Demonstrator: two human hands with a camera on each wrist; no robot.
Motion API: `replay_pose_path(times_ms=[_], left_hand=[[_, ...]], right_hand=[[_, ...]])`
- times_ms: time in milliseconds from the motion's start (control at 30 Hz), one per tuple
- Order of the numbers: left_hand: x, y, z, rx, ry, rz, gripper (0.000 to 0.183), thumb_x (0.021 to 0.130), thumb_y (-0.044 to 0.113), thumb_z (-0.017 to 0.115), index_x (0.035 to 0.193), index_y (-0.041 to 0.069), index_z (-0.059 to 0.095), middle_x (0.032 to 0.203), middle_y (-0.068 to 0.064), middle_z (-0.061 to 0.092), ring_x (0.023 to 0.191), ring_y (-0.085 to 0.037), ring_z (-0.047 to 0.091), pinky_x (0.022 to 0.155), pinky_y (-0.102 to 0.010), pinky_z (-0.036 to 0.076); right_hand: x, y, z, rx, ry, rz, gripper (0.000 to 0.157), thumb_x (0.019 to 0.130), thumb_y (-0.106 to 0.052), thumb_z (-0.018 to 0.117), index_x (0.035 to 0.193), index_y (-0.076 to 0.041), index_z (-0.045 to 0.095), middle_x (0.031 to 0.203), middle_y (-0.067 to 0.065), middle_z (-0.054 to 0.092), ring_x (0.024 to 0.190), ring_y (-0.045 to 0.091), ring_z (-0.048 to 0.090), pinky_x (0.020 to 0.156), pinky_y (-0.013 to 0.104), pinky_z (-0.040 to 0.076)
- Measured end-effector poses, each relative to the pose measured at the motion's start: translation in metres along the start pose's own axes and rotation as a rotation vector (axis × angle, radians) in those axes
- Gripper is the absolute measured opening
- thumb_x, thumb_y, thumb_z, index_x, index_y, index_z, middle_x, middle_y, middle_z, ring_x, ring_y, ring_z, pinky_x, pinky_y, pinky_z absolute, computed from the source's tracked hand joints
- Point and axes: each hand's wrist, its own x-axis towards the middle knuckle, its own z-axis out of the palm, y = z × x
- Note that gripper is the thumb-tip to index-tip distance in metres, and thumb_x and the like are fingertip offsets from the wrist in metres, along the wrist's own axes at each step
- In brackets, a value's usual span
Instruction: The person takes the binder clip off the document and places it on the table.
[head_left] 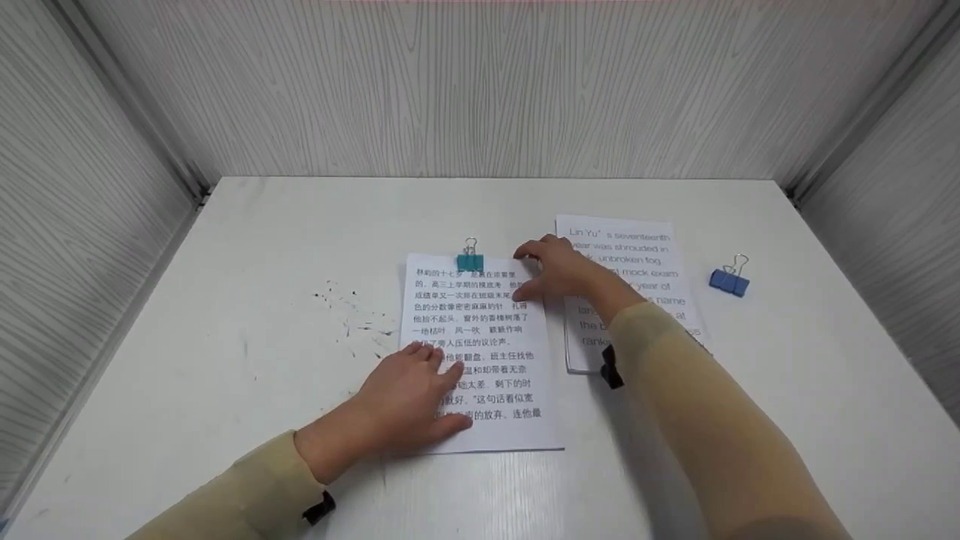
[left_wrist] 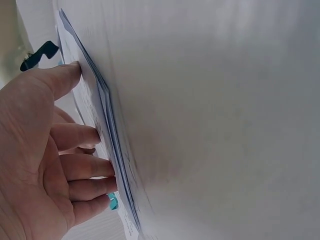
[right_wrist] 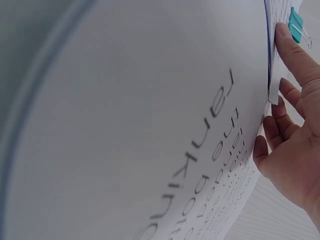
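Note:
A stack of paper printed with Chinese text lies on the table, a teal binder clip on its top edge. My left hand rests on the lower left of this stack, fingers spread loosely over the page. In the left wrist view, the fingertips touch the sheets near their layered edge. At the upper right corner is my right hand, its thumb on the page and its fingers bent loosely around the corner. The right wrist view shows that thumb near the teal clip.
A second stack with English text lies to the right, partly under the right forearm. Farther right, a blue binder clip stands on the white table. Dark specks mark the table left of the Chinese pages. Panels enclose the back and sides.

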Motion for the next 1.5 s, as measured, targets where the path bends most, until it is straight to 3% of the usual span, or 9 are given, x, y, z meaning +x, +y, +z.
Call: replay_pose_path(times_ms=[267,500,667,733,900,1000,1200,1500], left_hand=[[0.001,0.002,-0.001,0.017,-0.024,-0.009,0.08,0.1,0.069,0.056,0.153,0.009,0.058,0.144,-0.029,0.061,0.139,-0.045,0.054,0.121,-0.054,0.038],[0.0,0.001,-0.001,0.02,-0.026,-0.014,0.081,0.1,0.07,0.055,0.153,0.008,0.057,0.145,-0.029,0.06,0.139,-0.045,0.053,0.121,-0.054,0.036],[-0.001,0.002,0.001,0.02,-0.017,-0.01,0.08,0.1,0.069,0.056,0.152,0.008,0.059,0.143,-0.028,0.062,0.138,-0.044,0.055,0.12,-0.054,0.038],[-0.002,0.002,0.001,0.02,-0.018,-0.011,0.08,0.1,0.069,0.056,0.152,0.008,0.059,0.142,-0.028,0.062,0.137,-0.044,0.056,0.12,-0.054,0.039],[-0.001,0.002,0.001,0.029,-0.023,-0.006,0.079,0.1,0.067,0.056,0.151,0.008,0.06,0.14,-0.028,0.064,0.136,-0.043,0.057,0.12,-0.052,0.039],[0.001,0.001,0.0,0.035,-0.02,0.004,0.078,0.1,0.067,0.056,0.151,0.008,0.06,0.14,-0.028,0.064,0.136,-0.043,0.057,0.12,-0.052,0.039],[0.004,0.002,-0.001,0.036,-0.019,0.01,0.081,0.1,0.069,0.055,0.152,0.008,0.058,0.141,-0.027,0.063,0.135,-0.043,0.056,0.119,-0.052,0.04],[0.001,0.0,-0.005,0.025,0.029,0.01,0.074,0.096,0.067,0.064,0.141,0.008,0.067,0.129,-0.02,0.071,0.128,-0.039,0.062,0.117,-0.057,0.04]], right_hand=[[0.005,-0.005,0.005,0.021,0.037,0.027,0.076,0.082,-0.038,0.093,0.145,-0.017,0.056,0.138,0.01,0.052,0.125,0.03,0.047,0.111,0.047,0.041],[0.001,-0.013,0.004,0.187,0.075,0.012,0.067,0.089,-0.023,0.088,0.147,-0.024,0.053,0.128,0.007,0.062,0.109,0.026,0.062,0.095,0.042,0.051],[-0.01,-0.012,0.002,0.291,0.07,-0.069,0.09,0.096,-0.014,0.08,0.166,-0.044,0.032,0.119,0.007,0.069,0.102,0.022,0.066,0.088,0.039,0.052],[-0.014,-0.01,0.002,0.288,0.054,-0.097,0.088,0.098,-0.013,0.077,0.165,-0.047,0.032,0.12,0.007,0.069,0.101,0.022,0.065,0.084,0.038,0.052],[-0.019,-0.003,0.004,0.31,0.017,-0.09,0.067,0.102,-0.011,0.071,0.16,-0.037,0.049,0.138,0.005,0.063,0.098,0.02,0.07,0.079,0.034,0.059],[-0.02,0.0,0.005,0.353,0.017,-0.049,0.064,0.102,-0.01,0.07,0.158,-0.036,0.053,0.144,0.005,0.06,0.098,0.02,0.072,0.08,0.033,0.061],[-0.026,0.005,0.005,0.445,0.052,-0.035,0.059,0.105,-0.013,0.067,0.158,-0.036,0.053,0.134,0.001,0.067,0.099,0.019,0.07,0.079,0.032,0.055],[-0.039,0.003,0.005,0.663,0.102,-0.135,0.055,0.106,-0.009,0.065,0.157,-0.027,0.056,0.114,0.009,0.076,0.094,0.02,0.071,0.077,0.028,0.058]])
